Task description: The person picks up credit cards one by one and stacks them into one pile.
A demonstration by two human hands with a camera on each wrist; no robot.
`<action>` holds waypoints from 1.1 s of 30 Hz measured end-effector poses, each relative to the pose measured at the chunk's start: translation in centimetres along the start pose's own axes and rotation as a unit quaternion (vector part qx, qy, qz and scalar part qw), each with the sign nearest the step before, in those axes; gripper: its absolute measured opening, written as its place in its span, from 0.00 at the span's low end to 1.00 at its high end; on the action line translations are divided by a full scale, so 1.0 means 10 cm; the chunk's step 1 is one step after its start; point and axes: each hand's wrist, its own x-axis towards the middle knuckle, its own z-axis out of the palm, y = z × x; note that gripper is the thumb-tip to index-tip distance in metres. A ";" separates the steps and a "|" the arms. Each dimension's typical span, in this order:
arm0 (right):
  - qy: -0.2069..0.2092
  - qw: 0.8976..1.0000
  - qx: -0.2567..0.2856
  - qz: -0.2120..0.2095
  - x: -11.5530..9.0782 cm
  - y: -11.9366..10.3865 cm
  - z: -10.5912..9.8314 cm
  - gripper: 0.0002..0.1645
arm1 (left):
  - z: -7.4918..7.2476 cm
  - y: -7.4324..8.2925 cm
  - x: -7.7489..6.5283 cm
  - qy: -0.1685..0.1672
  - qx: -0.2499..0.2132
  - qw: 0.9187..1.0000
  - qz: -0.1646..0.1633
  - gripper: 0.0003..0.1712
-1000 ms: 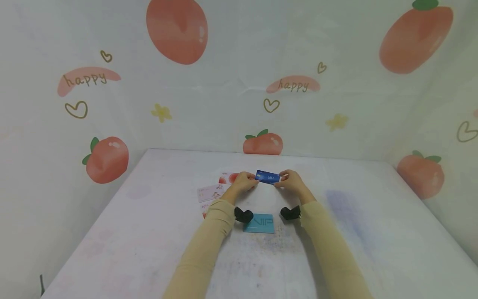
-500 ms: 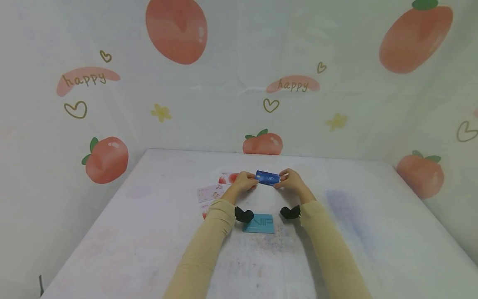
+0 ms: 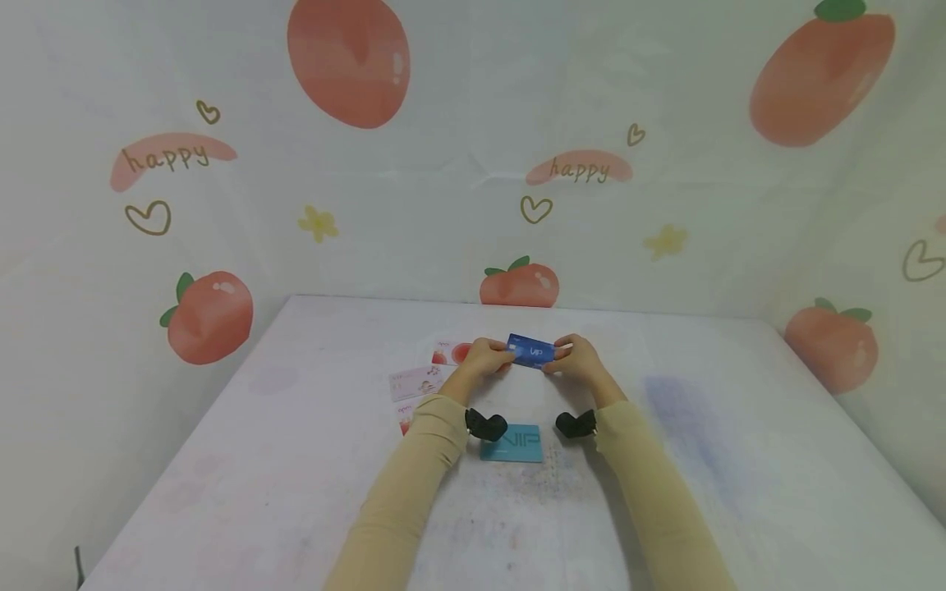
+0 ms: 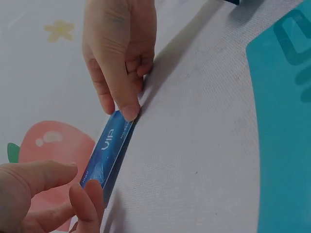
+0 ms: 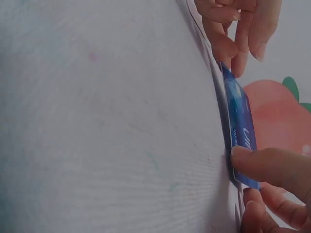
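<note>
A blue VIP card is raised on edge near the back of the white table. My right hand pinches its right end, with the thumb lying on the printed face in the right wrist view. At the opposite end is my left hand. Its fingertips overlap the card's end in the left wrist view, while the thumb is held apart from the card. Nearer the person lies a larger teal VIP card, flat on the table.
Left of the left hand lie several pale cards: a peach-printed card, a pink card and another printed card partly hidden by the sleeve. Black wrist cameras hang under both wrists. A fruit-patterned curtain stands behind the table.
The left fingertips have edged slightly right, now covering a little of the blue card's left end. The card's angle has shifted slightly; the right hand stays almost in place.
</note>
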 end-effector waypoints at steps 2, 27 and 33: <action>-0.001 1.000 0.002 -0.002 -0.01 0.00 -0.01 0.35 | 0.00 0.01 -0.01 0.002 0.008 1.000 -0.001 0.24; -0.006 0.999 0.004 -0.042 -0.23 -0.05 -0.08 0.34 | -0.14 0.03 -0.18 -0.030 0.122 0.986 0.112 0.34; -0.008 0.998 0.000 -0.063 -0.26 -0.04 -0.08 0.34 | -0.18 0.01 -0.20 -0.036 0.132 0.983 0.119 0.36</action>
